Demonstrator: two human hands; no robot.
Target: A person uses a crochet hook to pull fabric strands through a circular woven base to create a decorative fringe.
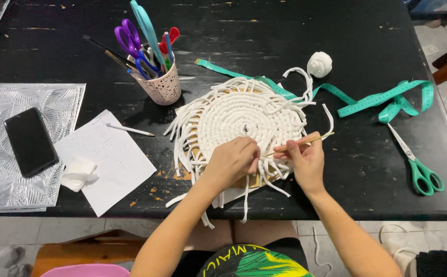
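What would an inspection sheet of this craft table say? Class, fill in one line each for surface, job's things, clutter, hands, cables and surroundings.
Surface: black wooden table, scuffed, paint chipped near the front edge.
Job's things: round white woven cord mat with loose fringe on a board; thin wooden stick; small white cord ball.
Clutter: pink perforated cup of scissors and pens; green measuring tape; green-handled scissors; white paper sheet with a pencil; black phone on a silver embossed placemat; crumpled white tissue.
Hands: left hand presses on the mat; right hand pinches the stick.
Cables: nothing seen.
Surroundings: tiled floor, wooden stool.
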